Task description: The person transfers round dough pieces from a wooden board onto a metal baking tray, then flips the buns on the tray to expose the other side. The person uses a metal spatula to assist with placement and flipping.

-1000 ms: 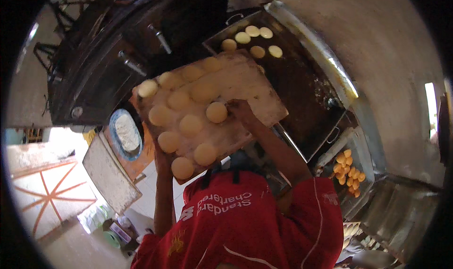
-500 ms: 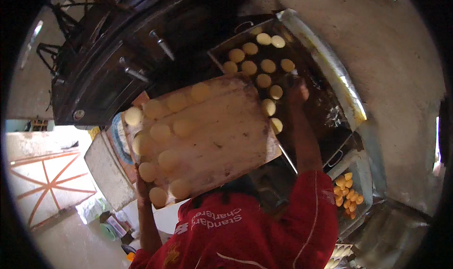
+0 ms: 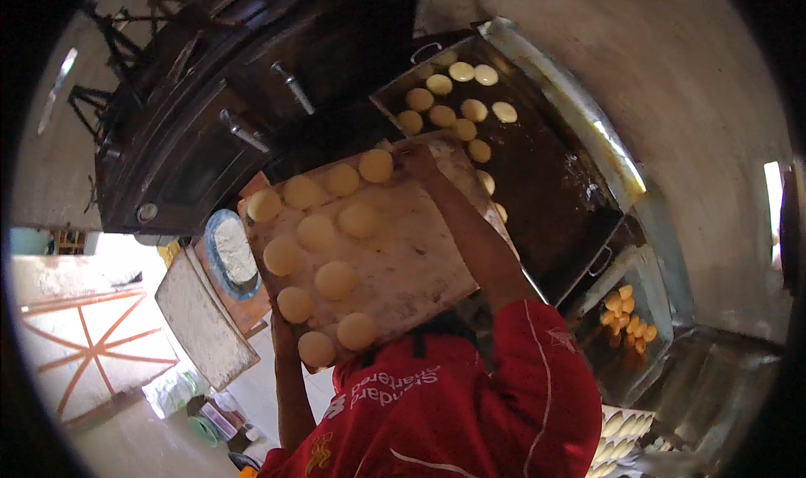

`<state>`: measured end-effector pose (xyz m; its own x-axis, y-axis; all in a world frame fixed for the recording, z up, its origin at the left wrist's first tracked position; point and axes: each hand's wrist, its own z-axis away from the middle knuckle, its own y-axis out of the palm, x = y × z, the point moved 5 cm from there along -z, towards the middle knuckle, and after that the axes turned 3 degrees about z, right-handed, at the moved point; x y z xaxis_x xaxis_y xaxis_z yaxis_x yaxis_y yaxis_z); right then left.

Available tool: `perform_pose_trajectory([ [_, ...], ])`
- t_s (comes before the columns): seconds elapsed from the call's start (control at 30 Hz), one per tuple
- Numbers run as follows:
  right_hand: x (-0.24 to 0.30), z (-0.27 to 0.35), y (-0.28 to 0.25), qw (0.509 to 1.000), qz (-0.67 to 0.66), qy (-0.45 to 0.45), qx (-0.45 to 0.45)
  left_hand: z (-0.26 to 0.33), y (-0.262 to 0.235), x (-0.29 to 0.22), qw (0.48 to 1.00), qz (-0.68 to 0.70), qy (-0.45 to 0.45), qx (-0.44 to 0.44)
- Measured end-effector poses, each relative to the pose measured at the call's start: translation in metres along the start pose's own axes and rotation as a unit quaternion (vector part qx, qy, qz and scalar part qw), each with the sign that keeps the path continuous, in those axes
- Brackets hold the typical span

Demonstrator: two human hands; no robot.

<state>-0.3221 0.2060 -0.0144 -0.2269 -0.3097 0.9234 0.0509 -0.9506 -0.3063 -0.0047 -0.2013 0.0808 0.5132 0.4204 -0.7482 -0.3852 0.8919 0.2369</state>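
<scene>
A floured wooden board (image 3: 420, 243) lies tilted across my front, with several pale round dough pieces (image 3: 335, 281) spread over its left side and far edge. My left forearm (image 3: 290, 386) runs up beneath the board's left edge and supports it; the hand itself is hidden. My right hand (image 3: 416, 161) is over the board's far right part, fingers stretched toward the dough round (image 3: 376, 166) at the far edge. These fingers are dim, and nothing shows in them. Beyond the board's right edge, several dough rounds (image 3: 473, 110) float in a large rectangular pan of dark oil (image 3: 537, 201).
A dark oven-like metal unit with handles (image 3: 292, 88) stands at the far left. Left of the board is a blue-rimmed basin of white flour (image 3: 233, 247). Golden fried pieces (image 3: 625, 317) lie in a metal tray at right. A tray of pale pieces (image 3: 620, 436) is at lower right.
My right hand has moved from over the oil pan leftward onto the board's far edge. The board and my left arm have shifted slightly right in the picture.
</scene>
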Motion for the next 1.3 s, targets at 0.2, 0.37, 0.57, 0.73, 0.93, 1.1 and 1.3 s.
perform_pose_trajectory([
  [0.2,-0.051,0.035,-0.113,0.981,-0.12,0.095,-0.117,-0.009,-0.014,-0.004,0.999,0.012,0.029,0.005],
  [0.37,-0.138,0.01,-0.27,0.894,0.365,0.008,-0.26,-0.019,-0.016,-0.011,0.998,0.032,0.047,0.018],
  [0.57,-0.066,-0.002,-0.246,0.837,0.374,0.044,-0.397,-0.002,-0.007,-0.011,0.995,0.019,0.093,-0.001],
  [0.73,-0.007,-0.008,-0.039,0.946,0.282,-0.093,-0.131,0.007,-0.022,-0.001,0.937,-0.307,0.166,-0.004],
  [0.93,0.022,-0.001,0.067,0.998,0.006,-0.056,0.017,0.0,0.025,-0.001,1.0,0.018,0.012,0.007],
  [1.1,0.0,0.011,0.023,0.987,-0.157,-0.015,0.035,-0.017,0.029,0.007,0.995,0.026,0.077,0.048],
  [1.3,-0.082,0.036,-0.179,0.97,0.108,-0.008,-0.217,-0.024,-0.003,-0.011,0.99,-0.102,0.087,0.049],
])
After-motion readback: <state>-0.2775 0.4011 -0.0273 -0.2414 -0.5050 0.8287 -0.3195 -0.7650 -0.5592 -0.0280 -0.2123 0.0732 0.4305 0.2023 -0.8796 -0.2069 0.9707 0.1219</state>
